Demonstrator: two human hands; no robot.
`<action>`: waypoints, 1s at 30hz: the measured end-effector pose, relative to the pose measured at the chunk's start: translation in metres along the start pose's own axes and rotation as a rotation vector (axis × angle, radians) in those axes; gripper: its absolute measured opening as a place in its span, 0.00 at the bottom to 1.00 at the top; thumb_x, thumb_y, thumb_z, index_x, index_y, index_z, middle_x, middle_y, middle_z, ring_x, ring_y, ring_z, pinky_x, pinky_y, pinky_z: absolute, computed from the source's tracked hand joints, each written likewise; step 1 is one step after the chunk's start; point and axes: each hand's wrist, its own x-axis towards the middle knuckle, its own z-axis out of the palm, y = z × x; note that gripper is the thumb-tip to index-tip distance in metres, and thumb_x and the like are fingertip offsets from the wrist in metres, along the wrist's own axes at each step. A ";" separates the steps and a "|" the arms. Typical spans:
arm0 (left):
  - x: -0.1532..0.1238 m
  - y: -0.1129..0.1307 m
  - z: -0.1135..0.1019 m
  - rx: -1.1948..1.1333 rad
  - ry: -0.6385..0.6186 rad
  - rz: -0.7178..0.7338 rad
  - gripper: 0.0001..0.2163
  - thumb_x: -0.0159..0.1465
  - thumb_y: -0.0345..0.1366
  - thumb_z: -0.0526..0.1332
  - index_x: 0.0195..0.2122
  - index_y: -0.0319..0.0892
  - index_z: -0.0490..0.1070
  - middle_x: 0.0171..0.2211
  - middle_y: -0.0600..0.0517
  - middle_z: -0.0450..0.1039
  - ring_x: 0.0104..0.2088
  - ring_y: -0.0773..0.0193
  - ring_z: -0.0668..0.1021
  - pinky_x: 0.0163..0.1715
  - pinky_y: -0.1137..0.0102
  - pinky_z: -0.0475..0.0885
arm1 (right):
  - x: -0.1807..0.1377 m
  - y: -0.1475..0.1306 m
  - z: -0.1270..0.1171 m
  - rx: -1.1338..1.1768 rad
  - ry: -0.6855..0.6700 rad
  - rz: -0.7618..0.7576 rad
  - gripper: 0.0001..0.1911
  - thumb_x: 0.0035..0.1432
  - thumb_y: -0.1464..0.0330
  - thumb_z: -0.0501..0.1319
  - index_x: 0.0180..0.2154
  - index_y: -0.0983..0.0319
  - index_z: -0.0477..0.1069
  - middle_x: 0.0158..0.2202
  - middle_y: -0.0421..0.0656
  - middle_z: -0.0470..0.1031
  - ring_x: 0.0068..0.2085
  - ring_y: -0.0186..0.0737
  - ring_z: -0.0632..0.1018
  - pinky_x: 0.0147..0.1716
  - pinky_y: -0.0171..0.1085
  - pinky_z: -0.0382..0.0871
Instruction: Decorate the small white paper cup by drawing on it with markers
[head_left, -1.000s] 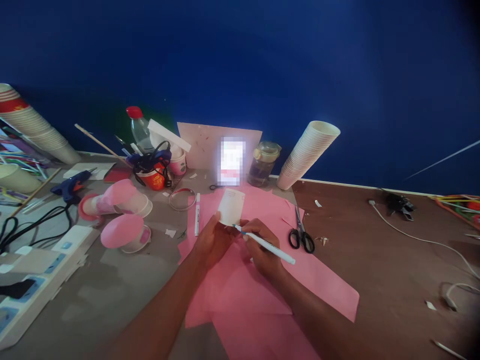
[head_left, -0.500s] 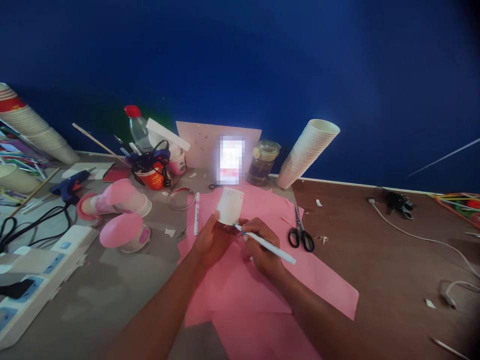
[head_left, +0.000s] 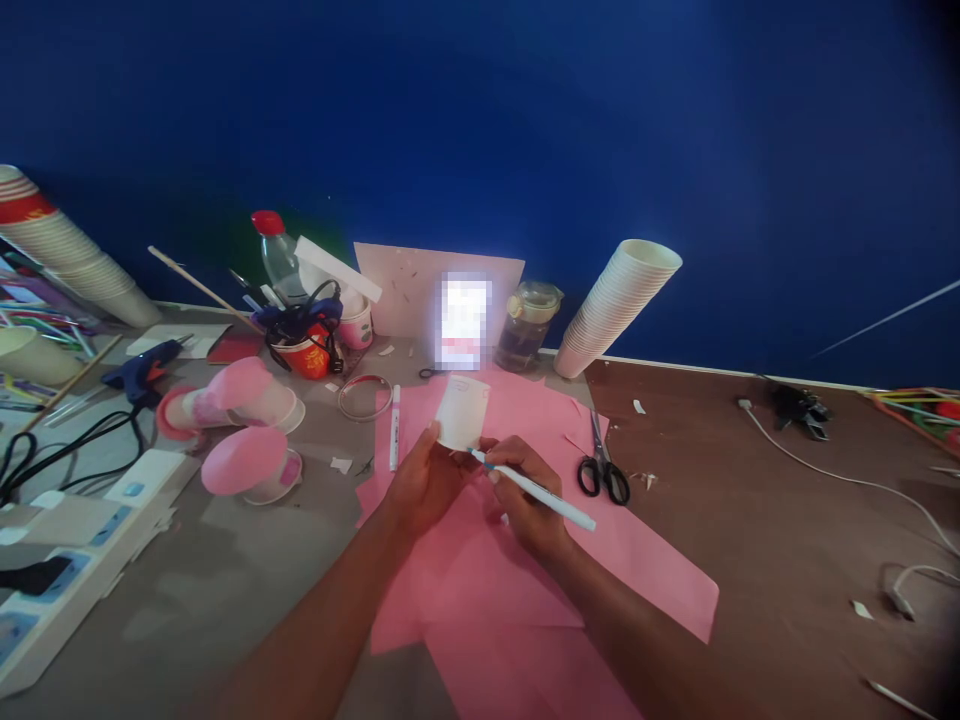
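My left hand (head_left: 427,475) is closed on a white paper cup (head_left: 462,412), tilted, with faint pink marks near its far end. In my right hand (head_left: 525,490) is a white marker (head_left: 551,500), held like a pen. Its tip is at the cup's near edge; whether it touches, I cannot tell. Beneath both hands lie overlapping sheets of pink paper (head_left: 487,580). A white marker cap or second pen (head_left: 394,430) rests on the paper left of the cup. Black-handled scissors (head_left: 602,475) lie to the right of my right hand.
Pink-covered cups (head_left: 244,462), a glue gun (head_left: 142,370) and a power strip (head_left: 97,560) are on the left. Behind stand a lit, blurred screen (head_left: 463,320), a glass jar (head_left: 529,325) and a leaning stack of paper cups (head_left: 619,310). A white cable (head_left: 825,475) runs at right.
Almost nothing differs. The whole view has shifted very slightly; both hands keep the same hold on the cup and the marker.
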 end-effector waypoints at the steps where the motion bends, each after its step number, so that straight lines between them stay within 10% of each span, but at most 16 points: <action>1: 0.000 0.000 0.000 0.007 -0.003 0.003 0.14 0.64 0.43 0.60 0.39 0.36 0.76 0.33 0.46 0.78 0.31 0.64 0.76 0.36 0.68 0.72 | 0.000 0.000 0.000 -0.003 -0.005 -0.010 0.10 0.56 0.76 0.58 0.35 0.56 0.73 0.32 0.41 0.74 0.45 0.43 0.79 0.44 0.43 0.75; 30: 0.000 0.000 0.002 -0.019 0.002 0.012 0.13 0.63 0.42 0.61 0.37 0.36 0.75 0.31 0.47 0.78 0.29 0.65 0.75 0.37 0.67 0.71 | 0.000 -0.001 -0.002 0.041 0.045 0.118 0.08 0.54 0.74 0.59 0.32 0.56 0.73 0.29 0.39 0.72 0.43 0.43 0.80 0.44 0.45 0.74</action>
